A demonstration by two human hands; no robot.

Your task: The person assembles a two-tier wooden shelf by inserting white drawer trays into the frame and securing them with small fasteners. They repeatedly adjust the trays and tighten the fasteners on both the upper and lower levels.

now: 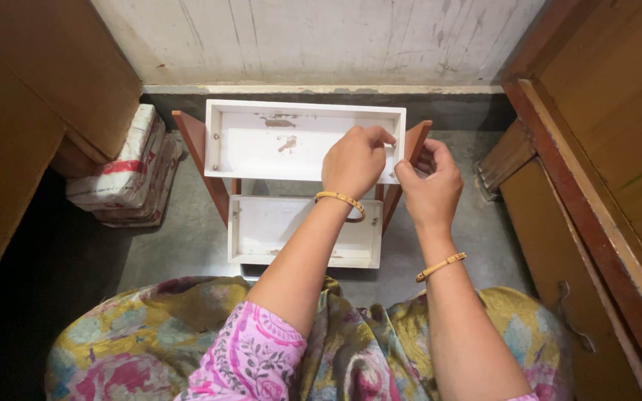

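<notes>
- Left hand (354,161): closed, fingers curled over the right end of the upper tray (302,139). The fingertips pinch at the tray's right wall; whatever small part they may hold there is hidden under the fingers.
- Right hand (431,182): closed, fingers bent around the right leg (414,145) of the rack, just beside the left hand. The fingertips are hidden behind the leg, so the exact grip cannot be made out.
- Each wrist carries a thin yellow bangle (342,198).
- Upper tray: white, rectangular, open side facing up, stained inside with brown patches. It sits between two red-brown legs; the left leg (198,152) shows at its left end.
- Lower tray (284,230): white, same form, set below the upper tray and nearer the person. Its middle is crossed by the left forearm, and its top edge is covered by the upper tray.
- The rack stands on the grey floor (187,245) against a scuffed pale wall (321,37).
- Left of the rack: a tied white bundle (124,174) with red marks, partly under a brown wooden panel (31,96).
- Right: wooden boards (603,186), cut off by the frame edge.
- Bottom: the person's patterned clothing (157,334), cut off.
</notes>
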